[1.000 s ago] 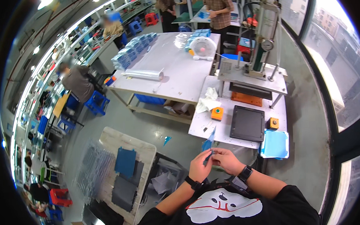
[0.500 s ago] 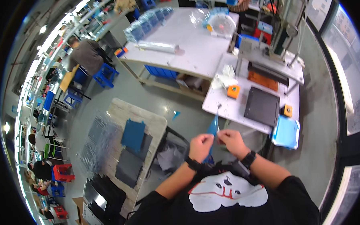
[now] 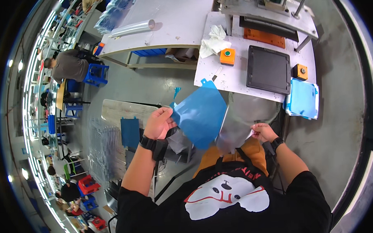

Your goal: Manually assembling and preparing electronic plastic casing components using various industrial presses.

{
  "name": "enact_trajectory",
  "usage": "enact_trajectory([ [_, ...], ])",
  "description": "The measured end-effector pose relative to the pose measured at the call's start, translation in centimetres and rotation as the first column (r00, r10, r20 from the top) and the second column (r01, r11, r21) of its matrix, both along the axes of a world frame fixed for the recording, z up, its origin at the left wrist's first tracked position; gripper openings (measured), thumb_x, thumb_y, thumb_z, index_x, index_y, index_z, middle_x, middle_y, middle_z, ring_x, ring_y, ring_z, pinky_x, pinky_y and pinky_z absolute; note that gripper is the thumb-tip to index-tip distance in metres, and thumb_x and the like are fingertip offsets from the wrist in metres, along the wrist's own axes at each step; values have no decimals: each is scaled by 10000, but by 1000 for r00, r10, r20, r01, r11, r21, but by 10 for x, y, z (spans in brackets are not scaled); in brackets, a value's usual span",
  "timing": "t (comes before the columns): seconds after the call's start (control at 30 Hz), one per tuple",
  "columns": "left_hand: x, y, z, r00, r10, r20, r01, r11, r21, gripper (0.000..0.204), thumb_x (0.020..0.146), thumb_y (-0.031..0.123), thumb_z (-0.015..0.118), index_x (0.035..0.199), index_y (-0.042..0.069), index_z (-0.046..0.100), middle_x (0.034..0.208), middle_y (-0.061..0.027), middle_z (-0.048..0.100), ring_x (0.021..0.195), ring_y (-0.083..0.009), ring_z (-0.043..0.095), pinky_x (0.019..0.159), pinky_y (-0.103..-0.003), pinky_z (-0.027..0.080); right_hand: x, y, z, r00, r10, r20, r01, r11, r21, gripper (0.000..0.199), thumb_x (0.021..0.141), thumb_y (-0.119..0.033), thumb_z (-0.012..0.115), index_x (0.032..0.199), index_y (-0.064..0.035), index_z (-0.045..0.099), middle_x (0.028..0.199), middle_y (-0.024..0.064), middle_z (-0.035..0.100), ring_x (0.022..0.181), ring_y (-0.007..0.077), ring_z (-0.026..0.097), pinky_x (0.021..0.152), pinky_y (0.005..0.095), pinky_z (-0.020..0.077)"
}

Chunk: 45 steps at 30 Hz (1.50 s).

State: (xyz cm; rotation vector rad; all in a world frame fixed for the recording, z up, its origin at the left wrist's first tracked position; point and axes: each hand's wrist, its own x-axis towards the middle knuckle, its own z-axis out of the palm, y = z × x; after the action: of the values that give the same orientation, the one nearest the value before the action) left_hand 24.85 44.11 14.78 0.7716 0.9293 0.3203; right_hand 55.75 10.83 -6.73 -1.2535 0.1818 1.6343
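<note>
My left hand (image 3: pixel 158 122) pinches the left edge of a blue plastic sheet (image 3: pixel 203 109), which is tilted in front of my body and has small tabs at its far end. Out to the right, my right hand (image 3: pixel 263 132) is closed on the edge of a clear film (image 3: pixel 247 116). The film spreads between my right hand and the blue sheet, and the two meet along the sheet's right edge. Whether they are still joined there, I cannot tell. Both hands are over my lap, short of the white workbench (image 3: pixel 209 71).
The workbench carries a black flat panel (image 3: pixel 269 69), two orange button boxes (image 3: pixel 227 56), a white cloth (image 3: pixel 214 41) and a press (image 3: pixel 269 6). Blue sheets (image 3: pixel 303 98) lie at its right corner. A side table (image 3: pixel 115 106) on the left holds clear plastic trays (image 3: pixel 101 147) and another blue sheet (image 3: pixel 130 131).
My hands have moved from close together to wide apart. The blue sheet, edge-on before, now shows its broad face, with the clear film stretched out to the right.
</note>
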Motion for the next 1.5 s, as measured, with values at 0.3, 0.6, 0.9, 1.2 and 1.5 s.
enact_trajectory([
  [0.3, 50, -15, -39, 999, -10, -34, 11, 1000, 22, 427, 984, 101, 467, 1398, 4, 430, 1291, -150, 572, 1180, -280, 581, 973, -498, 483, 75, -40, -301, -119, 564, 817, -590, 622, -515, 144, 627, -313, 695, 700, -189, 693, 810, 29, 648, 864, 276, 646, 684, 427, 538],
  [0.6, 101, -37, -47, 961, 27, 274, 1, 995, -99, 426, 994, 129, 446, 1391, -21, 400, 1368, -186, 514, 1266, -332, 515, 1039, -527, 429, 25, 47, -138, 776, 128, 618, 28, 971, -236, 605, 914, -490, 579, 1260, 7, 571, 1316, 199, 573, 1183, 354, 570, 999, 425, 446],
  [0.9, 161, -68, -33, 746, 69, 662, 230, 906, -355, 430, 1005, 130, 419, 1433, 91, 399, 1446, -129, 465, 1306, -321, 484, 1026, -549, 443, -24, 101, 81, 538, -299, -788, 696, 685, 215, 950, 875, -804, 248, 1398, -30, 423, 1372, 207, 511, 1257, 350, 505, 1040, 542, 395],
  [1.2, 221, -87, -41, 831, -9, 556, 139, 972, -192, 416, 1012, 113, 420, 1428, 97, 407, 1404, -109, 495, 1267, -300, 518, 1005, -522, 468, 86, 62, 132, 531, -844, -69, 825, 498, 267, 360, 1058, -306, 357, 1175, -14, 532, 1227, 155, 604, 1113, 255, 604, 968, 386, 492],
  [1.5, 292, -108, -157, 998, -18, -64, 47, 870, 490, 574, 913, 168, 672, 1424, 78, 427, 1454, -160, 404, 1353, -291, 355, 1098, -444, 311, 234, 83, 70, 676, -544, 497, 485, 837, 255, 282, 1041, -319, 460, 1031, -84, 617, 760, -56, 471, 603, 68, 392, 535, 252, 332],
])
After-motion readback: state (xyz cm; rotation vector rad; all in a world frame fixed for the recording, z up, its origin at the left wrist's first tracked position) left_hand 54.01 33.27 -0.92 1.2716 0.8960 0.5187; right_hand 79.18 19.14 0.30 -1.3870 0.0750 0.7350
